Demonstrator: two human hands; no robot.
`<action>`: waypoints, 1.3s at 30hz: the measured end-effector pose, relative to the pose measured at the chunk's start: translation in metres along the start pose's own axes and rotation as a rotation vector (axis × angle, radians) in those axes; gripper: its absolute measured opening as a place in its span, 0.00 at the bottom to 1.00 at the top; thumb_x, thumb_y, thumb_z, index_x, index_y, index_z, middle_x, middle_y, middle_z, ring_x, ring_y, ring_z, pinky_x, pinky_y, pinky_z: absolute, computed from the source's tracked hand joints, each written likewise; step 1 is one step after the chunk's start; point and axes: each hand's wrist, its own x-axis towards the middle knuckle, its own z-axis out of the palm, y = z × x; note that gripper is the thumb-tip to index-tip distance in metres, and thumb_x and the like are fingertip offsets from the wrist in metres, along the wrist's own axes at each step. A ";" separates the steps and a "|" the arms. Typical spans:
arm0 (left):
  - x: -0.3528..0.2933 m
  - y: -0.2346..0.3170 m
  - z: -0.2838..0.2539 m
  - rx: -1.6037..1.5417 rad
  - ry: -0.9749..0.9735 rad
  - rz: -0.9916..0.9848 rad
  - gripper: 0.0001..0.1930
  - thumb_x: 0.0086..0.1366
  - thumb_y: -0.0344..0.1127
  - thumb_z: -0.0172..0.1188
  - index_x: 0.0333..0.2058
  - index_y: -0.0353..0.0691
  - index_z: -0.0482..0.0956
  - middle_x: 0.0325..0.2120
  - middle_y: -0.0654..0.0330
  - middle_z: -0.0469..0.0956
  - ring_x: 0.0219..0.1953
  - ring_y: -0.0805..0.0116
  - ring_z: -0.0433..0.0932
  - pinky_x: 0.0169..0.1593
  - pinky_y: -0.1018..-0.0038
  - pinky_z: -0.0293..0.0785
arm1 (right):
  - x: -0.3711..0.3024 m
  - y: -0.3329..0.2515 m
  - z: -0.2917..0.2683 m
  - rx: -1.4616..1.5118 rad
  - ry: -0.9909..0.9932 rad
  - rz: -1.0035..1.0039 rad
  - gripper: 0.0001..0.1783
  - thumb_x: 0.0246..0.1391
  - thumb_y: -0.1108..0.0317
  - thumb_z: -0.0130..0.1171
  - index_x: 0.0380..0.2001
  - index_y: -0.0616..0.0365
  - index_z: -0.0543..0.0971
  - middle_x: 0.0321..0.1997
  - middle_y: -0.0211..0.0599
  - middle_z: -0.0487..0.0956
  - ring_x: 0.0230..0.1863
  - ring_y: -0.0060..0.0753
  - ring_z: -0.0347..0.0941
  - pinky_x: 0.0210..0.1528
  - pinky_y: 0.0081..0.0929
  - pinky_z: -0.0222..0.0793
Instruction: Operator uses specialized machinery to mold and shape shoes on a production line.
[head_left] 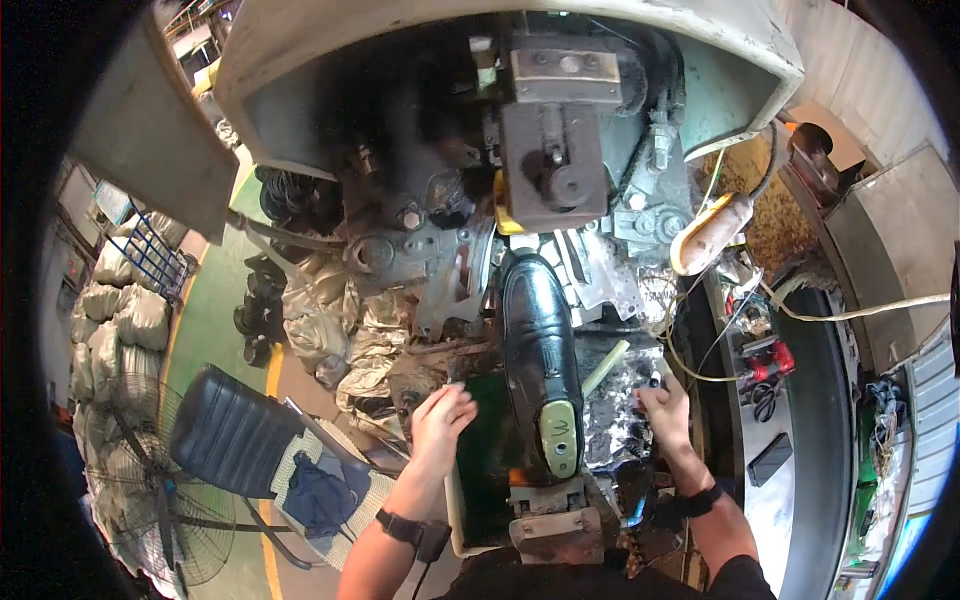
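Observation:
A shiny black leather shoe sits on a green shoe last, toe pointed away from me under the press head of a machine. To the left of the shoe, apart from it, is my left hand; its fingers are curled together and nothing shows in them. Over a white-smeared work plate to the right is my right hand, its fingers closed. A small dark piece shows by the fingertips, too small to make out. A pale green stick lies between the shoe and that hand.
Metal plates flank the toe. A hanging handle-shaped piece and loose cables are at the right. Beyond them a phone and a red device lie on a pale surface. At the left stand a chair, a wire fan and stacked sacks.

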 end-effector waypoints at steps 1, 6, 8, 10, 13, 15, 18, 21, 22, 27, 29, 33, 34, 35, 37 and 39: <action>-0.001 0.003 0.020 0.022 -0.058 -0.004 0.19 0.71 0.41 0.60 0.54 0.35 0.75 0.43 0.55 0.80 0.46 0.61 0.79 0.54 0.65 0.75 | -0.012 -0.041 0.020 0.082 -0.058 0.037 0.29 0.66 0.70 0.59 0.66 0.60 0.64 0.33 0.36 0.84 0.32 0.27 0.81 0.33 0.18 0.76; 0.010 -0.003 0.114 -0.230 -0.219 -0.084 0.24 0.75 0.52 0.52 0.52 0.35 0.78 0.50 0.56 0.82 0.49 0.63 0.80 0.55 0.67 0.75 | 0.016 -0.073 0.111 0.472 -0.149 0.238 0.39 0.67 0.47 0.57 0.73 0.53 0.58 0.48 0.40 0.81 0.44 0.28 0.78 0.42 0.28 0.78; 0.013 -0.011 0.114 -0.311 -0.204 -0.067 0.24 0.75 0.52 0.53 0.52 0.35 0.79 0.48 0.56 0.82 0.46 0.62 0.81 0.53 0.67 0.76 | 0.018 -0.070 0.129 0.708 -0.271 0.196 0.37 0.67 0.48 0.57 0.70 0.57 0.64 0.52 0.30 0.79 0.49 0.26 0.74 0.51 0.27 0.72; 0.014 -0.013 0.120 -0.405 -0.160 -0.072 0.24 0.74 0.52 0.54 0.51 0.34 0.79 0.45 0.56 0.84 0.42 0.62 0.83 0.49 0.67 0.78 | 0.021 -0.061 0.129 0.591 -0.165 0.110 0.35 0.67 0.51 0.59 0.69 0.59 0.66 0.54 0.30 0.78 0.49 0.23 0.73 0.51 0.25 0.72; 0.014 -0.016 0.113 -0.436 -0.036 -0.075 0.21 0.72 0.49 0.60 0.45 0.32 0.78 0.40 0.53 0.83 0.38 0.62 0.83 0.45 0.66 0.80 | -0.001 -0.086 0.139 0.422 0.023 0.124 0.31 0.64 0.62 0.63 0.66 0.63 0.70 0.57 0.33 0.77 0.52 0.17 0.71 0.51 0.20 0.71; 0.011 -0.013 0.119 -0.429 -0.056 -0.088 0.21 0.72 0.49 0.60 0.45 0.32 0.78 0.40 0.53 0.83 0.38 0.62 0.83 0.44 0.66 0.80 | 0.009 -0.067 0.134 0.485 0.086 0.051 0.33 0.62 0.65 0.66 0.67 0.66 0.69 0.55 0.35 0.78 0.50 0.16 0.72 0.48 0.17 0.71; 0.005 -0.010 0.112 -0.429 -0.058 -0.094 0.22 0.72 0.49 0.60 0.44 0.31 0.77 0.40 0.52 0.83 0.37 0.62 0.83 0.44 0.65 0.81 | -0.004 -0.078 0.139 0.554 0.054 0.077 0.30 0.63 0.66 0.65 0.65 0.66 0.71 0.51 0.35 0.80 0.43 0.18 0.76 0.45 0.16 0.73; 0.003 -0.010 0.110 -0.442 -0.057 -0.116 0.22 0.72 0.49 0.59 0.44 0.31 0.78 0.40 0.52 0.83 0.37 0.62 0.83 0.43 0.66 0.81 | -0.010 -0.079 0.140 0.658 0.027 0.099 0.27 0.64 0.69 0.63 0.63 0.66 0.72 0.48 0.33 0.82 0.39 0.19 0.78 0.43 0.17 0.75; 0.001 -0.009 0.109 -0.443 -0.048 -0.139 0.21 0.72 0.50 0.59 0.44 0.32 0.78 0.39 0.52 0.83 0.37 0.62 0.83 0.43 0.66 0.81 | -0.012 -0.081 0.142 0.671 0.013 0.109 0.27 0.64 0.70 0.62 0.64 0.66 0.71 0.47 0.33 0.82 0.38 0.18 0.78 0.42 0.17 0.75; -0.002 -0.016 0.101 -0.383 -0.019 -0.150 0.21 0.72 0.50 0.59 0.41 0.32 0.78 0.36 0.53 0.83 0.34 0.63 0.83 0.40 0.67 0.81 | -0.029 -0.090 0.140 0.676 0.016 0.127 0.25 0.66 0.73 0.59 0.64 0.66 0.69 0.45 0.36 0.83 0.37 0.21 0.80 0.40 0.21 0.79; 0.003 -0.015 0.100 -0.366 -0.069 -0.110 0.22 0.71 0.50 0.60 0.40 0.32 0.77 0.35 0.54 0.83 0.32 0.64 0.83 0.39 0.66 0.81 | -0.019 -0.086 0.140 0.702 -0.011 0.121 0.25 0.66 0.73 0.59 0.64 0.66 0.70 0.46 0.38 0.84 0.37 0.23 0.81 0.40 0.22 0.80; 0.003 -0.013 0.105 -0.401 -0.001 -0.109 0.22 0.71 0.49 0.61 0.42 0.31 0.78 0.36 0.54 0.82 0.34 0.63 0.82 0.40 0.67 0.80 | -0.015 -0.077 0.143 0.733 -0.019 0.107 0.24 0.66 0.72 0.59 0.63 0.67 0.70 0.46 0.39 0.84 0.38 0.23 0.81 0.39 0.20 0.80; 0.004 -0.013 0.105 -0.400 -0.002 -0.109 0.22 0.71 0.49 0.61 0.42 0.31 0.78 0.36 0.54 0.82 0.34 0.63 0.82 0.40 0.67 0.80 | -0.014 -0.075 0.144 0.734 -0.018 0.107 0.24 0.66 0.72 0.59 0.63 0.67 0.70 0.46 0.39 0.84 0.38 0.23 0.81 0.39 0.20 0.80; 0.005 -0.012 0.104 -0.399 -0.015 -0.110 0.21 0.71 0.49 0.61 0.43 0.31 0.78 0.37 0.54 0.82 0.35 0.63 0.82 0.40 0.66 0.80 | -0.012 -0.073 0.146 0.744 -0.007 0.104 0.24 0.66 0.72 0.59 0.62 0.67 0.71 0.46 0.39 0.84 0.37 0.23 0.81 0.39 0.20 0.80; 0.006 -0.011 0.103 -0.397 -0.029 -0.112 0.21 0.71 0.49 0.61 0.44 0.31 0.78 0.38 0.54 0.82 0.36 0.63 0.82 0.41 0.66 0.80 | -0.011 -0.072 0.147 0.753 0.005 0.102 0.23 0.66 0.72 0.60 0.61 0.68 0.72 0.45 0.39 0.84 0.36 0.23 0.81 0.38 0.20 0.80; 0.006 -0.010 0.104 -0.394 -0.022 -0.134 0.22 0.71 0.48 0.61 0.46 0.30 0.78 0.38 0.53 0.83 0.36 0.63 0.82 0.42 0.66 0.80 | -0.011 -0.071 0.146 0.724 -0.002 0.104 0.22 0.66 0.71 0.60 0.60 0.68 0.73 0.45 0.39 0.84 0.36 0.22 0.81 0.38 0.20 0.80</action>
